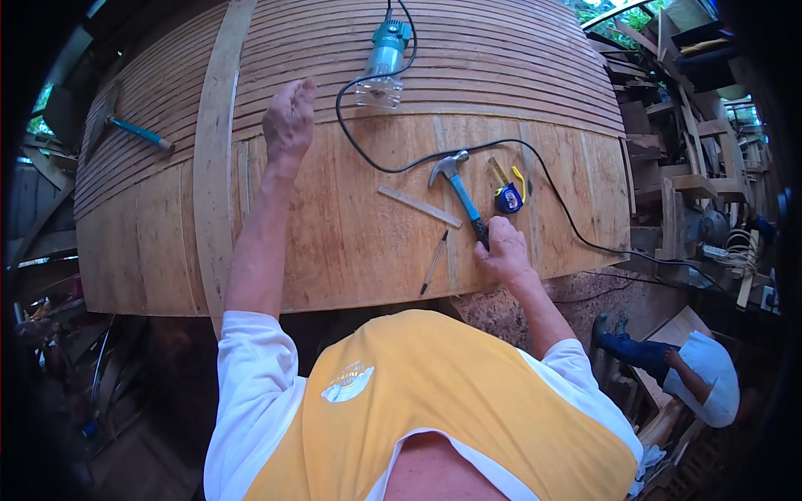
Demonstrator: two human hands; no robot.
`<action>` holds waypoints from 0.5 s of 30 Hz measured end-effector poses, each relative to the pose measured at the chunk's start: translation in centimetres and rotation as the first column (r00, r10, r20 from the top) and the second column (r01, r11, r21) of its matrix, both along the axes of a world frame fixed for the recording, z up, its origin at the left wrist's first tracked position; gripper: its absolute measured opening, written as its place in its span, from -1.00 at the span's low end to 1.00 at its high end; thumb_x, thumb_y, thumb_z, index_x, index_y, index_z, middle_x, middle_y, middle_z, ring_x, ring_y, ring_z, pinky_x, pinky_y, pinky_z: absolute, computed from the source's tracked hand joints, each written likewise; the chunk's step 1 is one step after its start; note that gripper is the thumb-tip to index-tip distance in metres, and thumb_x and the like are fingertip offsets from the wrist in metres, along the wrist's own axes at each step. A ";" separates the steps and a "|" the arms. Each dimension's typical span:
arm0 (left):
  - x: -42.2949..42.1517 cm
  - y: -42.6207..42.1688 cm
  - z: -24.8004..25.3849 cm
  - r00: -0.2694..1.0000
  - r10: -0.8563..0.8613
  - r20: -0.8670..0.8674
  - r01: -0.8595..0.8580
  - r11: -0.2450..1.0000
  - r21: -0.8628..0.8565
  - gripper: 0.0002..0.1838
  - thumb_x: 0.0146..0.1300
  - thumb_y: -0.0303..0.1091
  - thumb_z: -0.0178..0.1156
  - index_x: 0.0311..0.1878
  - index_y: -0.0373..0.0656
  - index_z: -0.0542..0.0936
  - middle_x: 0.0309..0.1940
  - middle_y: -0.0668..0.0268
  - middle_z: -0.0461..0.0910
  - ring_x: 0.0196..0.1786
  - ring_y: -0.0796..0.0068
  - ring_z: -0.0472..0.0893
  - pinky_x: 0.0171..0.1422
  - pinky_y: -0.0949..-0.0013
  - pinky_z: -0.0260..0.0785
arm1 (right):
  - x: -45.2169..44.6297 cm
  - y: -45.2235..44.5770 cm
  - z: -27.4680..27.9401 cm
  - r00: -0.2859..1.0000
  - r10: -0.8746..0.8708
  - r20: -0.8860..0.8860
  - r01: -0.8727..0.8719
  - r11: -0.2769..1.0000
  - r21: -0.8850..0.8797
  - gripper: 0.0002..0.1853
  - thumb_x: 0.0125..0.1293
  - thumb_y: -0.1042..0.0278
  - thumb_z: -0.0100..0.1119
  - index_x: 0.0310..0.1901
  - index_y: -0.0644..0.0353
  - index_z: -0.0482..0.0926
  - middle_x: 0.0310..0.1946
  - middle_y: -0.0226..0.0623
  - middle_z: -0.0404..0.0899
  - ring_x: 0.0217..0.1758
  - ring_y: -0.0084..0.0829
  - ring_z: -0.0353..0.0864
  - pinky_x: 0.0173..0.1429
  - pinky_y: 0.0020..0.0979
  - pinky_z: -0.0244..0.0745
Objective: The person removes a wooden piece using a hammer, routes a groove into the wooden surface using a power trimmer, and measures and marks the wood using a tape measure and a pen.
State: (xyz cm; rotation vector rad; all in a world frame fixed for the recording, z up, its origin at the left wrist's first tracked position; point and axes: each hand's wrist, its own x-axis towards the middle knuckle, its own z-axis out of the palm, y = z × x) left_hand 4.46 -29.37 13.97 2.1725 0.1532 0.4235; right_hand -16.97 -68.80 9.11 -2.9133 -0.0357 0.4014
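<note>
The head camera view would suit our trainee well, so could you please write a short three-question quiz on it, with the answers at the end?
1. Multiple choice: what colour is the body of the power tool with the clear base?
A) red
B) teal
C) yellow

2. True or false: the pen lies on the smooth wood, nearer the person than the slatted wood.

3. Fill in the blank: the fingers of the right hand are at the handle of the ____.

Key: 1. B; 2. true; 3. hammer.
</note>
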 end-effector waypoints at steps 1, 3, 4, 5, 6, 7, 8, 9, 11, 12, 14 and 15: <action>2.4 -1.3 2.2 0.995 -0.041 -0.095 0.045 0.998 0.041 -0.44 0.51 0.19 0.16 0.12 -0.15 0.72 -0.06 0.04 0.77 -0.01 0.02 0.75 0.09 0.15 0.54 | 0.3 -0.3 0.7 1.000 0.003 -0.027 -0.002 0.999 0.051 -0.60 0.16 0.17 0.36 -0.06 0.13 0.43 -0.10 -0.09 0.54 0.04 0.02 0.61 0.03 0.05 0.43; 6.9 -4.6 5.3 0.963 -0.092 -0.252 0.146 0.968 0.203 -0.40 0.42 0.24 0.22 0.16 -0.13 0.70 0.00 0.00 0.76 0.08 -0.01 0.73 0.16 0.12 0.54 | 0.4 -1.3 1.5 0.997 -0.008 -0.074 0.018 0.991 0.136 -0.59 0.16 0.16 0.37 -0.05 0.13 0.44 -0.11 -0.08 0.55 0.03 0.02 0.62 0.03 0.05 0.43; 9.0 -6.5 6.0 0.944 -0.100 -0.315 0.205 0.925 0.321 -0.36 0.38 0.27 0.25 0.18 -0.14 0.69 0.03 -0.03 0.76 0.13 -0.03 0.72 0.20 0.10 0.54 | 0.1 -1.9 1.8 0.995 -0.012 -0.104 0.030 0.984 0.178 -0.59 0.16 0.16 0.37 -0.05 0.14 0.44 -0.12 -0.08 0.55 0.03 0.03 0.62 0.03 0.05 0.43; 11.4 -8.0 5.5 0.915 -0.134 -0.380 0.280 0.891 0.358 -0.31 0.34 0.28 0.27 0.21 -0.18 0.66 0.09 -0.06 0.73 0.19 -0.04 0.70 0.24 0.07 0.53 | -0.4 -2.3 2.2 0.996 -0.018 -0.093 0.038 0.977 0.211 -0.61 0.15 0.19 0.37 -0.08 0.14 0.46 -0.13 -0.07 0.56 0.01 0.03 0.62 0.03 0.03 0.44; 13.6 -9.3 4.5 0.880 -0.162 -0.447 0.355 0.850 0.390 -0.25 0.30 0.29 0.30 0.25 -0.22 0.62 0.15 -0.09 0.70 0.24 -0.05 0.68 0.28 0.04 0.52 | -0.9 -2.8 2.4 0.993 -0.031 -0.113 0.057 0.971 0.233 -0.62 0.15 0.19 0.37 -0.09 0.15 0.46 -0.14 -0.08 0.56 0.01 0.04 0.62 0.03 0.03 0.44; 15.1 -10.5 3.3 0.867 -0.168 -0.469 0.396 0.804 0.444 -0.21 0.27 0.29 0.31 0.28 -0.25 0.59 0.19 -0.11 0.68 0.26 -0.06 0.66 0.30 0.03 0.52 | -1.3 -3.2 2.6 0.990 -0.043 -0.134 0.076 0.964 0.255 -0.63 0.15 0.20 0.37 -0.10 0.16 0.47 -0.15 -0.08 0.56 0.01 0.04 0.62 0.03 0.04 0.44; 16.1 -11.7 2.1 0.854 -0.171 -0.491 0.435 0.753 0.493 -0.17 0.25 0.29 0.32 0.31 -0.28 0.56 0.22 -0.13 0.66 0.28 -0.07 0.65 0.32 0.03 0.51 | -1.7 -3.6 2.6 0.987 -0.053 -0.154 0.095 0.956 0.276 -0.64 0.15 0.21 0.37 -0.11 0.16 0.47 -0.16 -0.08 0.56 0.00 0.05 0.62 0.02 0.04 0.45; 17.2 -12.6 1.0 0.838 -0.178 -0.515 0.477 0.697 0.535 -0.12 0.22 0.29 0.34 0.34 -0.31 0.52 0.25 -0.15 0.63 0.30 -0.08 0.64 0.33 0.02 0.51 | -2.3 -4.0 2.5 0.990 -0.063 -0.129 0.099 0.949 0.299 -0.66 0.13 0.23 0.36 -0.14 0.18 0.48 -0.18 -0.08 0.56 -0.03 0.05 0.62 -0.01 0.05 0.45; 18.3 -13.8 0.4 0.805 -0.126 -0.579 0.476 0.721 0.505 0.01 0.13 0.22 0.39 0.44 -0.41 0.39 0.34 -0.17 0.56 0.40 -0.05 0.56 0.47 0.09 0.43 | -3.0 -4.7 2.2 0.995 -0.075 -0.068 0.093 0.937 0.337 -0.66 0.12 0.26 0.38 -0.15 0.20 0.49 -0.22 -0.02 0.56 -0.12 0.11 0.62 -0.05 0.08 0.48; 18.5 -14.1 -0.1 0.782 -0.101 -0.616 0.477 0.732 0.486 0.08 0.08 0.18 0.41 0.49 -0.47 0.33 0.38 -0.19 0.53 0.45 -0.04 0.53 0.53 0.12 0.40 | -3.5 -5.1 2.1 0.996 -0.082 -0.044 0.093 0.931 0.353 -0.66 0.12 0.27 0.39 -0.16 0.21 0.49 -0.24 0.01 0.55 -0.16 0.14 0.62 -0.07 0.09 0.50; 19.5 -14.0 -1.8 0.788 -0.049 -0.614 0.402 0.796 0.452 0.24 0.03 0.22 0.40 0.55 -0.55 0.14 0.40 -0.27 0.48 0.45 -0.09 0.53 0.52 0.17 0.41 | -4.0 -5.7 1.8 0.995 -0.088 -0.047 0.100 0.915 0.391 -0.67 0.10 0.28 0.38 -0.16 0.21 0.49 -0.22 -0.01 0.55 -0.14 0.13 0.60 -0.07 0.06 0.48; 20.3 -13.5 -2.4 0.763 -0.045 -0.644 0.423 0.789 0.446 0.22 0.02 0.20 0.40 0.54 -0.55 0.17 0.40 -0.27 0.48 0.45 -0.08 0.53 0.50 0.17 0.42 | -3.9 -5.9 1.9 0.995 -0.087 -0.041 0.096 0.913 0.397 -0.67 0.10 0.28 0.38 -0.16 0.20 0.49 -0.22 -0.02 0.55 -0.13 0.12 0.60 -0.06 0.06 0.48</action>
